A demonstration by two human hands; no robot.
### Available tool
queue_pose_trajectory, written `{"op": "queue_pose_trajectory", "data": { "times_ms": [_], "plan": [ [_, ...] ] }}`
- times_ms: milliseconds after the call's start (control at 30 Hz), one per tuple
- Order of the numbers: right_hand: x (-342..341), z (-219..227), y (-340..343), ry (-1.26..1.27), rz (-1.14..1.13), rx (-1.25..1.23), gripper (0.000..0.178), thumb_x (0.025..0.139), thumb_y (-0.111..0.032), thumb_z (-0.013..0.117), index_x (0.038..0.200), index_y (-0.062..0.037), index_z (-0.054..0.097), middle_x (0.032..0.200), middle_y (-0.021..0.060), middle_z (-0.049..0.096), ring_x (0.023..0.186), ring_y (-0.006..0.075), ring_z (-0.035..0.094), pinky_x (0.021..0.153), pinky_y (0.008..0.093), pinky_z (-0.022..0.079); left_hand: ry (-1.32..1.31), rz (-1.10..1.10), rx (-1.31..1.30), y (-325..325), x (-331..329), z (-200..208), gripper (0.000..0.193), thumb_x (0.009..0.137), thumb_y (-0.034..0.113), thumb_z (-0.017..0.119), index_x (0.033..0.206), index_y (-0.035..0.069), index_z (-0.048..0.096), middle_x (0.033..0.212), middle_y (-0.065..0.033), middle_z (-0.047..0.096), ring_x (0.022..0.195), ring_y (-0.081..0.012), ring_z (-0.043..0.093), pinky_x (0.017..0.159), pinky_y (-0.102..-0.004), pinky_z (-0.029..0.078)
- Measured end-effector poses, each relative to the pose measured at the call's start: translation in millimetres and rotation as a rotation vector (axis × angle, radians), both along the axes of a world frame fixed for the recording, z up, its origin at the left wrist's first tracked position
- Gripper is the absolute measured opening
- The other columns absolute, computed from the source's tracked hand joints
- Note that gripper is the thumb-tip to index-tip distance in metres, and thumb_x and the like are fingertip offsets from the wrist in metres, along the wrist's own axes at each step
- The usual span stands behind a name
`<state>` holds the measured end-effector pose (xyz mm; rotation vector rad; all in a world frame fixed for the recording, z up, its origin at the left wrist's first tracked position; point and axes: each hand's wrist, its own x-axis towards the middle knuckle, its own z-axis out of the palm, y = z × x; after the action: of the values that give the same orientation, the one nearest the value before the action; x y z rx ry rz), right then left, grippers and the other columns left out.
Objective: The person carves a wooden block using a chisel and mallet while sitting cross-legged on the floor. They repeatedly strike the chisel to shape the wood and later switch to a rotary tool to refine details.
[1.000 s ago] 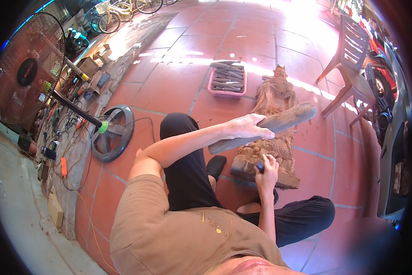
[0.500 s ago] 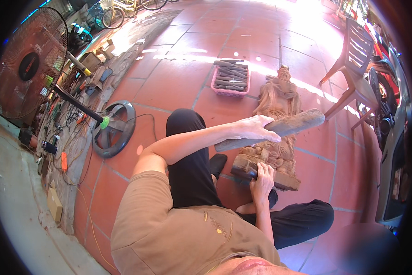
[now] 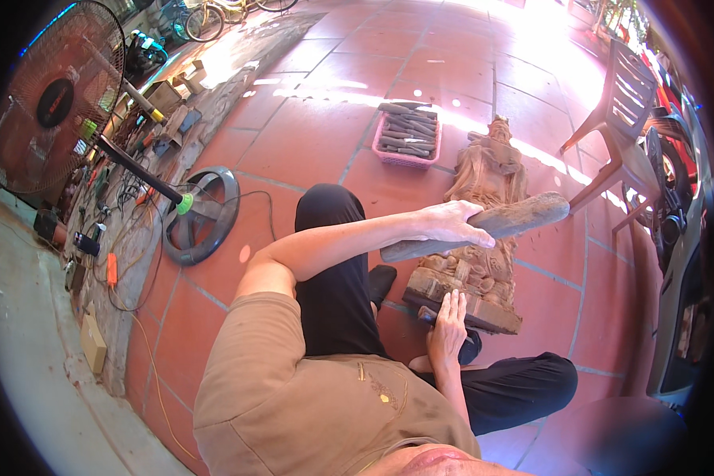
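The left hand (image 3: 454,222) is wrapped around a wooden club (image 3: 523,216) near its middle, thumb on the near side; the club slants across in front of the carved wooden statue (image 3: 488,178), both ends reaching past its sides; whether it touches the carving cannot be told. The statue lies on the red tile floor (image 3: 549,309), its head away from the person and its thick base near the feet; the right hand (image 3: 449,333) is at the base's near edge, fingers straightened, a dark handle (image 3: 427,315) beside its thumb side; whether it grips that handle cannot be told. To the statue's right, tile gives room as far as the brown plastic chair (image 3: 623,127); on the left the bent left knee (image 3: 329,208) narrows the space, and the pink basket (image 3: 407,161) of dark, slim pieces stands near the statue's upper part. Against half a second ago, the right hand's fingers have uncurled and the hand has slipped lower, off the base's top toward its near edge; the left hand keeps the club over the statue.
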<state>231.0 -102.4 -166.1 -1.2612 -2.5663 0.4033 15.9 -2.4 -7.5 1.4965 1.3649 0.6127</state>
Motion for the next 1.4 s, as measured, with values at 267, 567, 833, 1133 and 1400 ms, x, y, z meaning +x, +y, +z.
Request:
{"op": "queue_pose_trajectory", "data": {
  "times_ms": [267,567,833,1133,1400],
  "plan": [
    [12,-3,-9,0.084,-0.013,-0.015,0.07,0.066,0.013,0.061,0.135,0.0139,0.05,0.145,0.028,0.048,0.141,0.0416,0.04,0.117,0.0423,0.036,-0.04,0.017,-0.042,-5,2,9,0.063,0.089,0.049,0.07,0.125,0.0,0.058,0.089,-0.0086,0.063,0.069,-0.015,0.062,0.06,-0.033,0.052],
    [-9,-7,-3,-0.078,-0.021,0.078,0.078,0.071,0.002,0.06,0.146,0.009,0.04,0.156,0.0257,0.036,0.149,0.0393,0.027,0.124,0.0512,0.014,-0.057,0.047,-0.021,-9,-7,6,0.069,0.083,0.052,0.072,0.123,-0.003,0.059,0.093,-0.0126,0.065,0.067,-0.019,0.065,0.059,-0.0348,0.056],
    [-2,-16,11,-0.02,0.026,0.122,0.081,0.068,0.007,0.06,0.146,0.0086,0.04,0.154,0.0267,0.037,0.148,0.0409,0.029,0.122,0.049,0.021,-0.19,0.137,0.016,-13,-3,3,0.052,0.087,0.039,0.075,0.121,0.001,0.062,0.081,-0.0037,0.063,0.06,-0.01,0.058,0.05,-0.0293,0.048],
    [14,-3,-19,-0.197,0.026,0.153,0.081,0.065,0.001,0.069,0.142,0.0058,0.047,0.149,0.0248,0.046,0.14,0.0377,0.043,0.114,0.0422,0.037,-0.381,0.317,-0.004,-39,-21,-12,0.041,0.094,0.035,0.07,0.118,0.004,0.06,0.069,-0.0008,0.057,0.049,-0.0076,0.054,0.044,-0.0214,0.043],
    [21,15,-26,0.191,0.053,-0.168,0.067,0.062,0.008,0.062,0.129,-0.0002,0.058,0.124,0.0172,0.064,0.109,0.0313,0.063,0.092,0.0394,0.05,-0.353,0.404,0.017,-49,-31,-17,0.046,0.096,0.04,0.067,0.123,0.003,0.06,0.068,-0.0013,0.056,0.048,-0.0072,0.052,0.043,-0.021,0.04]
  ]
}}
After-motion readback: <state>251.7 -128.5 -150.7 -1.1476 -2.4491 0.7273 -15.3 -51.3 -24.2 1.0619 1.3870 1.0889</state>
